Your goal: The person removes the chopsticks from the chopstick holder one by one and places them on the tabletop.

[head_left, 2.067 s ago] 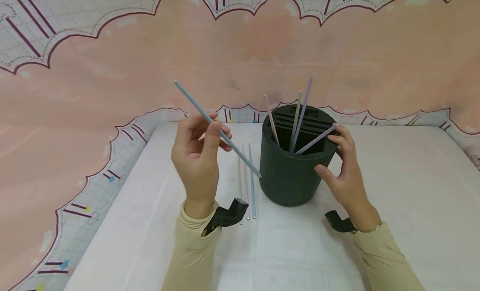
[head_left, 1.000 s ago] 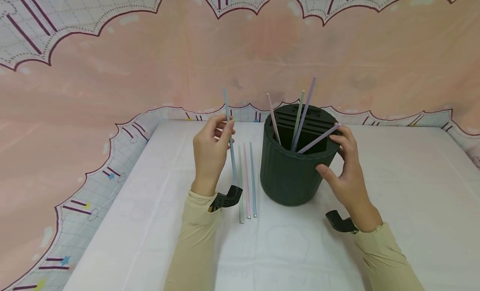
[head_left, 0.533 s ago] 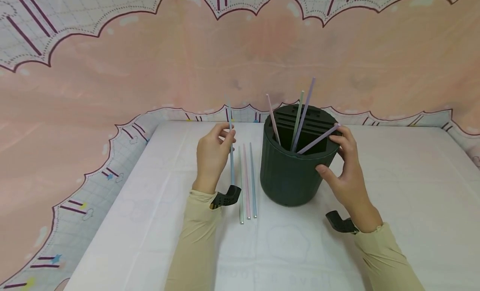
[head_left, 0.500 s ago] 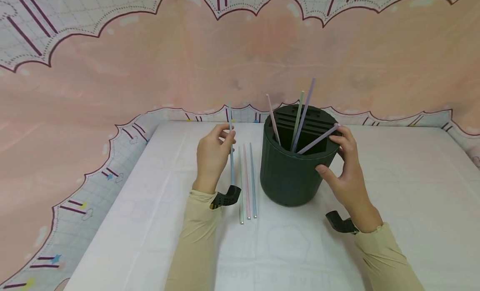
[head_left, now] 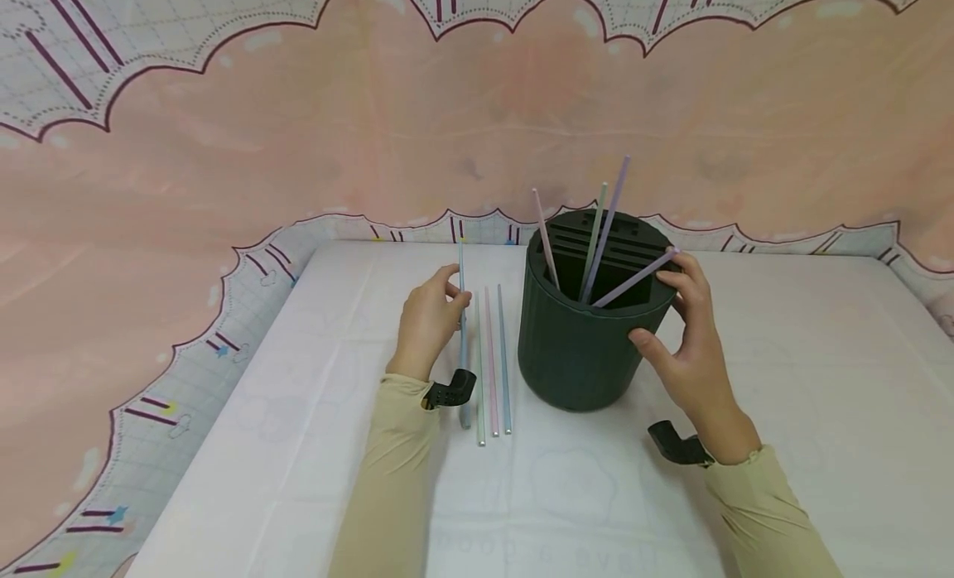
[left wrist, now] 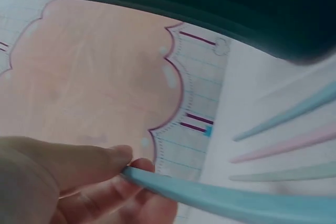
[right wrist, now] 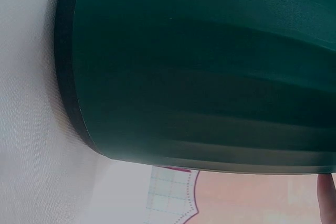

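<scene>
My left hand (head_left: 455,294) pinches a light blue straw (head_left: 463,346) that lies flat on the white table (head_left: 313,445). In the left wrist view the thumb and fingers of the left hand (left wrist: 128,169) grip the same light blue straw (left wrist: 220,198). Right of it lie three straws side by side: green (head_left: 479,379), pink (head_left: 490,354) and blue (head_left: 503,354). A dark green ribbed holder (head_left: 574,354) stands upright with several straws (head_left: 605,230) leaning in it. My right hand (head_left: 659,305) grips the holder's right side, and the holder (right wrist: 199,66) fills the right wrist view.
A pink and grid-patterned backdrop (head_left: 477,106) rises behind the table and curves round its left side. Black wrist mounts (head_left: 447,392) sit at both cuffs. White tabletop stretches right of the holder (head_left: 805,354).
My left hand has lowered the light blue straw from tilted in the air, through upright, down flat onto the table beside the three lying straws. The right hand has stayed on the holder.
</scene>
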Available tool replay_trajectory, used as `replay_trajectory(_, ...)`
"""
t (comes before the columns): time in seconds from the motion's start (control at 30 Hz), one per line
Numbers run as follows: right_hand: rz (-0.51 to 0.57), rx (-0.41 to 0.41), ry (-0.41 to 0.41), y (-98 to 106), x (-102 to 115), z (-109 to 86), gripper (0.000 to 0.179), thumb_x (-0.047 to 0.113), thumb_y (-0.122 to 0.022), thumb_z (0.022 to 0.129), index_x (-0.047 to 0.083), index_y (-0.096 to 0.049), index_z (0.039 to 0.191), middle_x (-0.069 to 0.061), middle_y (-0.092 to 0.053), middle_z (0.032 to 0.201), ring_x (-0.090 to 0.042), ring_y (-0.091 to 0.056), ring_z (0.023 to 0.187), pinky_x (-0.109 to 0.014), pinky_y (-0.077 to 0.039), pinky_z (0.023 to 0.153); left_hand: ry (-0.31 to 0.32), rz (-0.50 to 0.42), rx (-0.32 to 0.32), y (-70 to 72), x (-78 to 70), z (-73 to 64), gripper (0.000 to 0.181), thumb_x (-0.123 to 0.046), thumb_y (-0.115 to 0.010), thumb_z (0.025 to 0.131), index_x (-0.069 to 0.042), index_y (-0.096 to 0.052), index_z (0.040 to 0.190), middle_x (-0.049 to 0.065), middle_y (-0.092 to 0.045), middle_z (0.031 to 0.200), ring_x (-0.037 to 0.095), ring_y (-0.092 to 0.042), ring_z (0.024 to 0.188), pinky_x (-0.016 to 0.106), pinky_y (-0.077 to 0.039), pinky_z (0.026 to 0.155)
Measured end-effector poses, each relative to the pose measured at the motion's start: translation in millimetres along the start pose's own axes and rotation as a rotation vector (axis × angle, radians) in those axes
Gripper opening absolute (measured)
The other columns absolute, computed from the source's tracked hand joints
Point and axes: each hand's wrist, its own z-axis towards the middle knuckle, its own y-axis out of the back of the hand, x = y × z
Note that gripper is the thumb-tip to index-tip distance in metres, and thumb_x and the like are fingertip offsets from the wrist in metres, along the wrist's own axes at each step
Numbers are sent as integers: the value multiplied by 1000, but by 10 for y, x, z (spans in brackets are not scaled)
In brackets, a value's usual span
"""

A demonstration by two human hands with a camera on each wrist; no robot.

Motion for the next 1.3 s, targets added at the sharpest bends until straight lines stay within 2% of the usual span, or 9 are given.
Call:
replay_trajectory(0.2, 7, 0, -13, -1, 24, -1, 67, 41, -59, 83, -7, -35, 124, -17, -24, 140, -26, -21, 129, -51, -25, 98, 41, 18, 77, -71, 86, 29, 49, -18, -56, 88, -9, -40, 133, 1, -64, 89, 8, -57, 49, 27, -44, 56)
replay_trajectory(0.3, 10, 1, -15, 0, 34, 3, 68, 41, -59, 83, -7, -34, 124, -17, -23, 140, -26, -21, 129, -57, -24, 96, 53, 36, 104, -99, 116, 39, 52, -16, -56, 87, -7, -37, 134, 2, -62, 88, 8, -57, 49, 28, -44, 60)
replay_trajectory(0.53, 12, 0, -12, 0, 30, -5, 68, 42, -59, 83, -7, -34, 124, -18, -23, 140, -26, -21, 129, -55, -24, 97, 66, 93, 173, -172, 183, 40, 55, -13, -56, 87, -4, -33, 136, 4, -59, 90, 10, -57, 53, 28, -45, 65)
replay_trajectory(0.67, 8, -3, -12, -1, 27, -11, 69, 42, -59, 83, -7, -34, 124, -15, -23, 140, -26, -20, 129, -53, -24, 97, 49, 127, 184, -207, 197, 28, 53, -12, -57, 86, -3, -35, 134, 6, -58, 90, 17, -56, 66, 30, -44, 67)
replay_trajectory(0.83, 8, -4, -6, -7, 30, -15, 68, 42, -59, 83, -7, -35, 123, -15, -24, 140, -26, -21, 129, -40, -27, 100, 39, 146, 202, -243, 231, 11, 44, -11, -58, 84, -1, -44, 125, 7, -56, 86, 21, -52, 74, 33, -43, 68)
replay_trajectory(0.9, 6, -3, -2, -9, 34, -14, 68, 42, -59, 83, -8, -35, 123, -16, -25, 139, -27, -22, 129, -38, -27, 99, 38, 134, 213, -253, 248, 6, 41, -9, -58, 84, -2, -45, 122, 7, -56, 84, 21, -53, 73, 32, -43, 67)
replay_trajectory(1.0, 4, -1, -1, -10, 38, -14, 68, 42, -58, 83, -8, -34, 123, -15, -24, 140, -27, -21, 129, -45, -26, 99, 39, 110, 228, -269, 260, 6, 43, -8, -59, 82, -2, -45, 123, 7, -55, 82, 20, -53, 70, 32, -44, 69)
replay_trajectory(1.07, 5, -1, -1, -11, 38, -11, 68, 42, -58, 83, -7, -34, 123, -15, -24, 140, -27, -21, 129, -46, -26, 98, 43, 94, 237, -281, 270, 10, 43, -7, -59, 82, -2, -45, 123, 7, -55, 80, 19, -54, 66, 32, -44, 69)
replay_trajectory(1.3, 3, -1, -6, -11, 39, -11, 68, 42, -58, 83, -8, -34, 123, -15, -24, 140, -28, -21, 129, -48, -26, 98, 39, 66, 252, -320, 303, 33, 60, -10, -60, 83, -2, -33, 135, 7, -54, 81, 15, -54, 53, 30, -43, 71)
